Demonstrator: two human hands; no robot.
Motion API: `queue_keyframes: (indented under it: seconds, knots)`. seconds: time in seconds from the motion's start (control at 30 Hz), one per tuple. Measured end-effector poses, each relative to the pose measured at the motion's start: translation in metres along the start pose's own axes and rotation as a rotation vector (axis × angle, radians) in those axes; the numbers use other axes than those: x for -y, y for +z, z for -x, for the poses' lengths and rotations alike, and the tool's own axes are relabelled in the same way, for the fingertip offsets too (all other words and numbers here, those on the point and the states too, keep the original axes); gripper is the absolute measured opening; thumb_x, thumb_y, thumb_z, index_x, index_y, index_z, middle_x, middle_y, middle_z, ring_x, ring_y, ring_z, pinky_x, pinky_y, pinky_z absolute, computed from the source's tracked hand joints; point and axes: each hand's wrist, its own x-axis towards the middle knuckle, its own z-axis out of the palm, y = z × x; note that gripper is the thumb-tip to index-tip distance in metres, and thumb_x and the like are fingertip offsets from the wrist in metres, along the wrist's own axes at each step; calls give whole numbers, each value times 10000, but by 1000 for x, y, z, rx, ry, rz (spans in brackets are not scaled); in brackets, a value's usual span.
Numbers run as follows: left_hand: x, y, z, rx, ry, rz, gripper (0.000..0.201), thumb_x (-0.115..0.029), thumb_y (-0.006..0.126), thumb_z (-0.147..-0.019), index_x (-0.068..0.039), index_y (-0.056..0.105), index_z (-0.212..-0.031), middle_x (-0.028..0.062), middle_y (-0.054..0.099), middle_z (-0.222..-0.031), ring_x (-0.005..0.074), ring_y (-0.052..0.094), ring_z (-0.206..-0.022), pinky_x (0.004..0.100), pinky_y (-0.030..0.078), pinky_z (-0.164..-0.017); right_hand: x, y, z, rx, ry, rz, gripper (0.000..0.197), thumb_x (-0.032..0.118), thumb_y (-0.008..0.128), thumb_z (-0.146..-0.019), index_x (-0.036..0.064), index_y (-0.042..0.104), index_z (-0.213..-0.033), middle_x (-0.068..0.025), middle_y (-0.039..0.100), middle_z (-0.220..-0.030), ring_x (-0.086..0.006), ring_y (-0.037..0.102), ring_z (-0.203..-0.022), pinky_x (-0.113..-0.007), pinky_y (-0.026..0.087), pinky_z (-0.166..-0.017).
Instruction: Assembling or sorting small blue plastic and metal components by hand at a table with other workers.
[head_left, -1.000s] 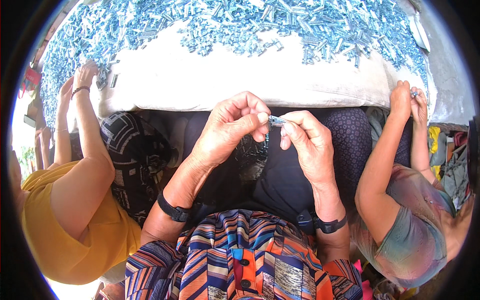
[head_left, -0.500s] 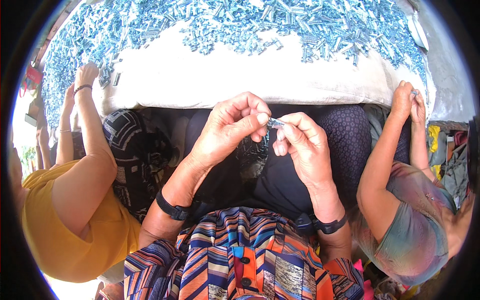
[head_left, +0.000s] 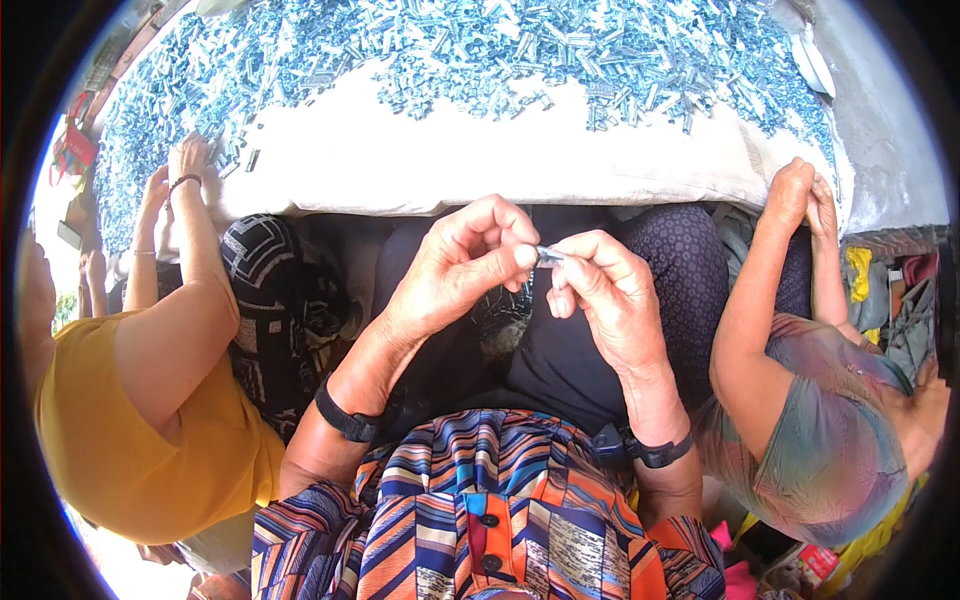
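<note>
Between my two hands, above my lap, is a small shiny metallic piece (head_left: 547, 257), much like the pieces heaped on the cloth. My left hand (head_left: 468, 258) pinches its left end between thumb and index finger. The thumb and fingers of my right hand (head_left: 606, 286) close on its right end. Fingertips cover most of the piece, so its exact kind does not show. Beyond my hands, a wide heap of small silvery-blue pieces (head_left: 480, 60) lies on a white cloth (head_left: 370, 165).
At the left, a person in a yellow top (head_left: 130, 420) reaches to the heap's edge. To the right, a person in a multicoloured top (head_left: 825, 440) holds both hands together near the cloth. A grey surface (head_left: 890, 150) borders the cloth at the far right.
The view has shifted slightly. My hands keep their grip, and the piece between them has turned a little and shows less. The left person's hand remains at the heap.
</note>
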Motion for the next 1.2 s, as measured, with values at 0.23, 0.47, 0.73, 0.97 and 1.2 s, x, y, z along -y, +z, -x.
queue_keyframes:
  seconds: [0.23,0.47,0.73,0.97,1.2]
  knots:
    - [9,0,2,49,-22,79,167,-151,578,-913,-4,577,-993,18,610,-856,67,566,-729,216,481,-669,-3,-1,0,68,24,-52,127,103,517,-939,-4,584,-930,-9,562,-718,-60,529,-608,-193,434,-570]
    - [5,5,-2,-87,-78,37,190,-135,614,-887,5,592,-1013,38,618,-916,80,585,-795,234,508,-721,-6,-2,-8,-5,-51,191,123,137,557,-925,19,587,-939,-3,576,-719,-48,520,-622,-185,421,-571]
    - [2,2,-6,-120,-166,-124,159,-142,589,-897,6,592,-958,24,606,-838,71,570,-756,226,496,-683,-2,-1,-19,44,-19,399,133,159,597,-906,32,585,-868,2,576,-647,-30,486,-563,-199,390,-502]
    - [2,1,-16,-165,-183,-44,123,-108,544,-899,5,584,-925,33,597,-819,70,567,-722,214,493,-650,4,7,-30,23,-122,493,107,111,603,-890,16,582,-847,-17,580,-635,-40,495,-560,-209,391,-505]
    - [7,-22,-26,-263,-238,-273,119,-89,529,-873,8,583,-917,39,590,-680,88,559,-614,243,482,-594,14,-13,-69,-50,-163,628,130,127,638,-859,0,608,-865,-56,614,-665,-99,577,-615,-255,453,-562]
